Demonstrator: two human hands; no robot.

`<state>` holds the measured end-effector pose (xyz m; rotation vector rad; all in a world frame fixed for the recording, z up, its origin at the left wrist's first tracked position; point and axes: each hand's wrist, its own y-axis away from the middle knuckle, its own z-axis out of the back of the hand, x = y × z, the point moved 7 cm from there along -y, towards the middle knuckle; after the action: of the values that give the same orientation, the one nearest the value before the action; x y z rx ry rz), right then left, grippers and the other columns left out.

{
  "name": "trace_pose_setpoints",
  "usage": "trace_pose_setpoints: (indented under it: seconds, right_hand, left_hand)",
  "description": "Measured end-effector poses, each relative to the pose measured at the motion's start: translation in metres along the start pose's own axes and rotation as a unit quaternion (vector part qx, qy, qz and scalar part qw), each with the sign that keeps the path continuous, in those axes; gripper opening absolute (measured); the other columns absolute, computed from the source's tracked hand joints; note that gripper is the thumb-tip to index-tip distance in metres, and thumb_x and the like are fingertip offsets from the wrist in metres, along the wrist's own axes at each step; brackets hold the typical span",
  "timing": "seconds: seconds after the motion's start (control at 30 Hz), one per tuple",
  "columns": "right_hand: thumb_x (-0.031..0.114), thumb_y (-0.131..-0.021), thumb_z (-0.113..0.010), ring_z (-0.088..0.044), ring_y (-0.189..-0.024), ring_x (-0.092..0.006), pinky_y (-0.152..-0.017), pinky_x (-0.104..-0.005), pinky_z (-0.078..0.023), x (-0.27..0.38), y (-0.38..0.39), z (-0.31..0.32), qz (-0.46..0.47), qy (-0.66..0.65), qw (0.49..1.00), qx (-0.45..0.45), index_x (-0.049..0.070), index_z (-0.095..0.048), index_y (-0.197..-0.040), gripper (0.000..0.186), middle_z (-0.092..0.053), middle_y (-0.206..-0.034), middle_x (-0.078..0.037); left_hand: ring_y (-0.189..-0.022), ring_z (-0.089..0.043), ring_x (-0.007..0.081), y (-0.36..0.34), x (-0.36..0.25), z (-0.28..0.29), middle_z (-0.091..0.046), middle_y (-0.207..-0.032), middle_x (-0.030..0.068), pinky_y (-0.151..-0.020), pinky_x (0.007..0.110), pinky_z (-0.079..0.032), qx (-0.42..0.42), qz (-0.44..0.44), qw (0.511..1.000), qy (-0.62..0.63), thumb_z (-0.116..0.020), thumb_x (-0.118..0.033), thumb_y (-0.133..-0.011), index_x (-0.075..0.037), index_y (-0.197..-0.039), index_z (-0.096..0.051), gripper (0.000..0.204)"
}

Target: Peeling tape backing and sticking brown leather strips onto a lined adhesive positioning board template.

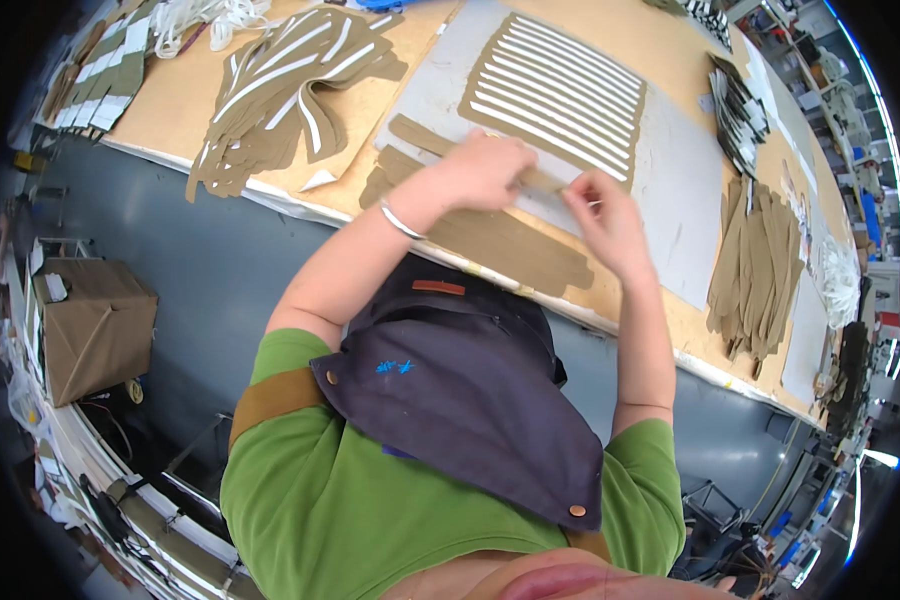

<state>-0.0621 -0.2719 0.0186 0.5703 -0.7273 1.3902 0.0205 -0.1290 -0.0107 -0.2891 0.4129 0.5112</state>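
An olive-brown fabric strip [418,134] lies slantwise on the grey board, partly beneath my left hand [485,172]. The bent fingers of that hand, slightly blurred, close on the strip. At the strip's right end, my right hand [608,222] is closed, its thumb and fingertips pinched on the fabric. Just beyond both hands, a row of olive strips with white bands [560,92] is laid side by side. Closer to me, a pile of plain olive strips [505,247] rests along the table edge, partly hidden under my left wrist.
Banded olive strips [295,85] are heaped at the left of the table [165,115]. More plain strips [755,270] hang together at the right, beside dark pieces [735,115]. A brown fabric-covered box [98,325] stands off to the left. White cords [840,282] lie at the far right.
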Motion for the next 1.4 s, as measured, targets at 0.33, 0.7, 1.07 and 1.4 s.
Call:
trace_pose_setpoints:
  seconds: [0.33,0.7,1.07,1.4]
  right_hand:
    - [0.014,-0.083,-0.076,-0.056,-0.074,-0.0113,-0.071,-0.0275,-0.049,-0.014,0.058,0.046,-0.002,0.042,0.995,0.087,0.003,-0.065,-0.095,0.020,-0.065,-0.085,-0.002]
    - [0.000,-0.088,-0.056,-0.059,-0.095,-0.0287,-0.085,-0.0366,-0.049,-0.116,-0.017,0.057,0.001,0.086,0.975,-0.206,0.007,-0.073,-0.096,0.020,-0.066,-0.099,-0.009]
    - [0.000,-0.086,-0.056,-0.059,-0.093,-0.0291,-0.083,-0.0373,-0.049,-0.119,-0.019,0.056,-0.008,0.102,0.970,-0.222,0.008,-0.073,-0.093,0.019,-0.066,-0.095,-0.008]
    - [0.005,-0.089,-0.058,-0.061,-0.092,-0.0240,-0.080,-0.0341,-0.050,-0.087,-0.009,0.066,0.031,0.143,0.941,-0.304,0.009,-0.069,-0.106,0.020,-0.063,-0.101,-0.008]
  left_hand:
    - [-0.099,-0.060,0.0276,0.074,0.006,0.088,-0.063,-0.098,0.0074,-0.088,0.042,-0.040,0.037,0.056,0.993,-0.095,-0.080,-0.026,-0.072,-0.012,-0.118,-0.064,0.051]
    - [-0.084,-0.065,0.0228,-0.092,-0.070,-0.047,-0.064,-0.086,0.0027,-0.075,0.038,-0.048,-0.131,-0.125,0.972,-0.147,-0.067,-0.018,-0.083,-0.013,-0.085,-0.069,0.006]
    - [-0.075,-0.063,0.0165,-0.093,0.030,-0.027,-0.068,-0.088,0.0049,-0.066,0.034,-0.049,-0.145,0.256,0.868,0.399,-0.061,-0.021,-0.093,-0.006,-0.094,-0.068,0.017]
    - [-0.077,-0.057,0.0085,0.080,0.138,0.170,-0.063,-0.088,0.0014,-0.065,0.023,-0.045,-0.608,0.113,0.641,0.454,-0.060,-0.012,-0.097,-0.004,-0.098,-0.062,0.009]
